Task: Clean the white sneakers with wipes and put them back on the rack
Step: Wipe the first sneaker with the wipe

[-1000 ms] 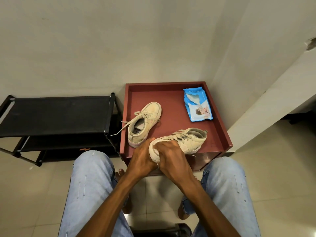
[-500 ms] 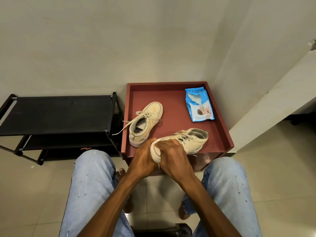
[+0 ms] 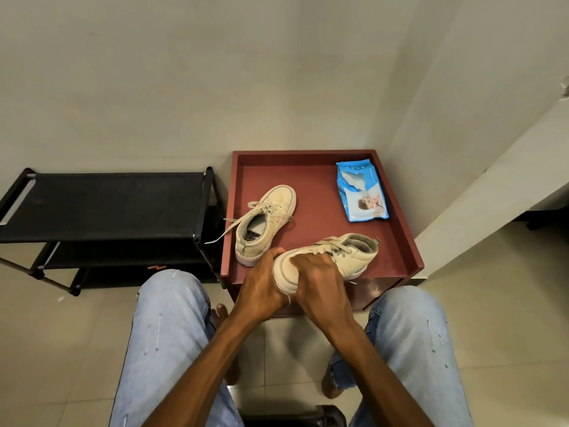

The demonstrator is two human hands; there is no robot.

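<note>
A: While both grips were on it, where did the held sneaker (image 3: 354, 257) sit?
B: At the front edge of the counter (image 3: 308, 180). Toe end stuck out past the edge toward the person, heel over the top. Couldn't tell if the heel touched.
A: Grips?
B: Left grip (image 3: 261, 285) curled round the toe from the left, thumb on top. Right grip (image 3: 320, 282) wrapped over the toe cap and lower laces. Any wipe under it was hidden.
A: Handling?
B: Light, I'd judge. Soft upper that dents under fingers, stiffer rubber sole. Best hold: sole at the toe, or the heel collar. Loose laces could snag.
A: Rest?
B: Second sneaker (image 3: 264, 223) upright just left of it, lace trailing off the counter toward the rack (image 3: 107, 204). Wipes pack (image 3: 361, 192) at back right, well apart.
</note>
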